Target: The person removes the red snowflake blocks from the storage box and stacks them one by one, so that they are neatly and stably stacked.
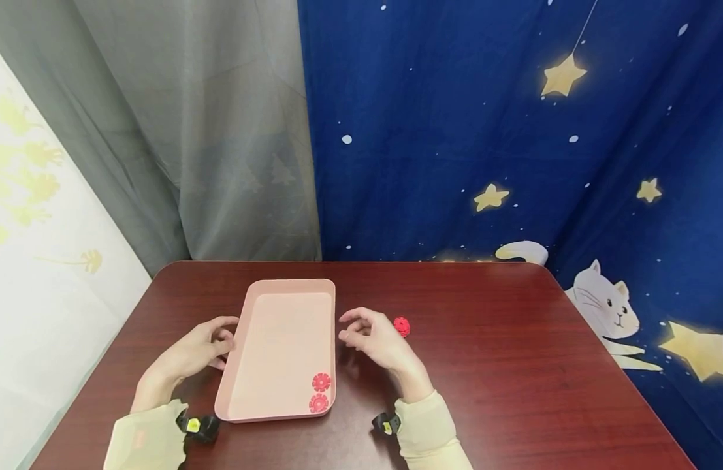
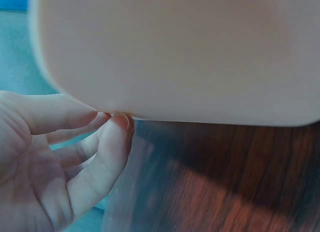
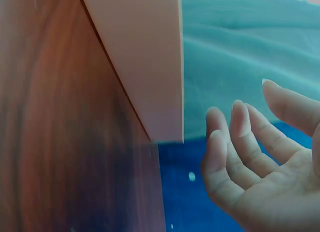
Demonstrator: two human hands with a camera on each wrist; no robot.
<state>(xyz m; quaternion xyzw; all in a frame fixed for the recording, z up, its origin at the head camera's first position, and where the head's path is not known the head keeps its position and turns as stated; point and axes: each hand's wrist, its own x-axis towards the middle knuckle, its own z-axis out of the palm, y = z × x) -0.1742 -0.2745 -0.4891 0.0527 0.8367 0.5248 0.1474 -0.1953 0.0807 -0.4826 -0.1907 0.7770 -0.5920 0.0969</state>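
Observation:
A shallow pink tray (image 1: 287,346) lies on the brown table, left of centre. Two red flower-shaped discs (image 1: 320,393) rest in its near right corner. At the tray's left side, my left hand (image 1: 191,349) pinches the rim with thumb and fingertips; the left wrist view shows those fingertips (image 2: 120,124) against the tray's edge (image 2: 200,121). My right hand (image 1: 381,339) hovers just off the tray's right side, fingers loosely bent and holding nothing. A gap separates it from the tray wall (image 3: 145,67) in the right wrist view.
Another red flower-shaped piece (image 1: 401,326), perhaps stacked, lies on the table (image 1: 514,365) just beyond my right hand. Grey curtain (image 1: 243,130) and blue star-patterned curtain (image 1: 420,130) hang behind the table's far edge. A pale patterned cloth (image 1: 44,228) hangs at left.

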